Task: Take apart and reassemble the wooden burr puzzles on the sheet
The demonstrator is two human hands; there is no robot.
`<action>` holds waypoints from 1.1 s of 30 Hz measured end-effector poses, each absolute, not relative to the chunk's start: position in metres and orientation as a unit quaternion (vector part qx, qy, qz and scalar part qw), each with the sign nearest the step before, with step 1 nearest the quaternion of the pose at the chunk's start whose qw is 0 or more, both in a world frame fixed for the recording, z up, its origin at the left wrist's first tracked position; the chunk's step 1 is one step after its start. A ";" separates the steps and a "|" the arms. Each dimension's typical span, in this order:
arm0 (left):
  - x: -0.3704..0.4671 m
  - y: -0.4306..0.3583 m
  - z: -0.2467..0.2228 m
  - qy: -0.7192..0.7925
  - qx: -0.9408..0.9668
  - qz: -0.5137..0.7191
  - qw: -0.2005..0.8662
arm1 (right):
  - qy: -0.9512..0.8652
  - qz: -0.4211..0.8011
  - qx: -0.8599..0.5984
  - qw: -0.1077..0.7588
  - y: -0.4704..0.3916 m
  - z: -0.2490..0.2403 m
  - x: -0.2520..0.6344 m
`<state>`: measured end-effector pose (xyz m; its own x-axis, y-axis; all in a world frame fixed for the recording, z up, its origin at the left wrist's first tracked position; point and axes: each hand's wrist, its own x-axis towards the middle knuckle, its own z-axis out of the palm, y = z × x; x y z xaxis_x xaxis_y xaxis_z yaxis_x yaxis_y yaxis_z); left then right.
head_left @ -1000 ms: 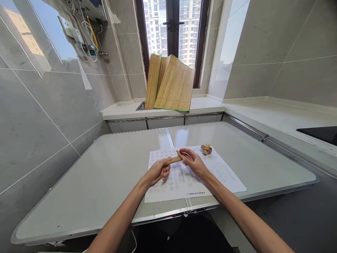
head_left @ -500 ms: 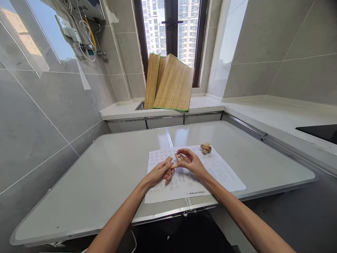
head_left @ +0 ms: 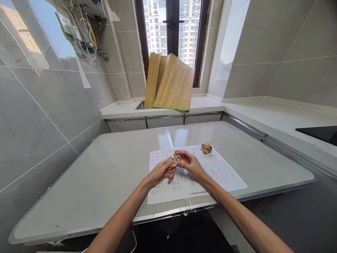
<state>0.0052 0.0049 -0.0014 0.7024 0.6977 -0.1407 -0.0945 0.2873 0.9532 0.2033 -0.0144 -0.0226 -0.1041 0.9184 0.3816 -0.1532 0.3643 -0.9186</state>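
My left hand (head_left: 163, 170) is closed on small light-wood puzzle pieces (head_left: 171, 159), pinched between thumb and fingers. Opposite it, my right hand (head_left: 190, 163) grips another wooden puzzle piece (head_left: 179, 158) with a notch in it, held against those in the left. My fingers hide part of the wood, and how the pieces fit is too small to tell. Beneath both hands lies a white printed sheet (head_left: 221, 175) with rows of small diagrams. An interlocked wooden burr puzzle (head_left: 206, 148) rests at the sheet's far right corner.
The sheet lies on a pale folding table (head_left: 116, 182) with a metal seam down its middle. Behind it, a folded bamboo mat (head_left: 173, 84) leans on the white counter (head_left: 121, 109) below the window. A black cooktop (head_left: 321, 133) sits on the right counter.
My right hand has shifted slightly left and down, bringing its notched piece closer to the left hand. The left hand's lower fingers have curled a little more.
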 end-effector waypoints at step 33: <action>-0.003 0.011 0.002 0.283 0.471 0.336 0.765 | -0.657 0.286 -0.373 0.589 -0.020 -0.017 0.212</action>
<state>-0.0032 0.0108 0.0024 0.6131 0.7812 -0.1173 -0.2477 0.3311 0.9105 0.2117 -0.0204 -0.0174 -0.0282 0.8281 0.5599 0.1540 0.5570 -0.8161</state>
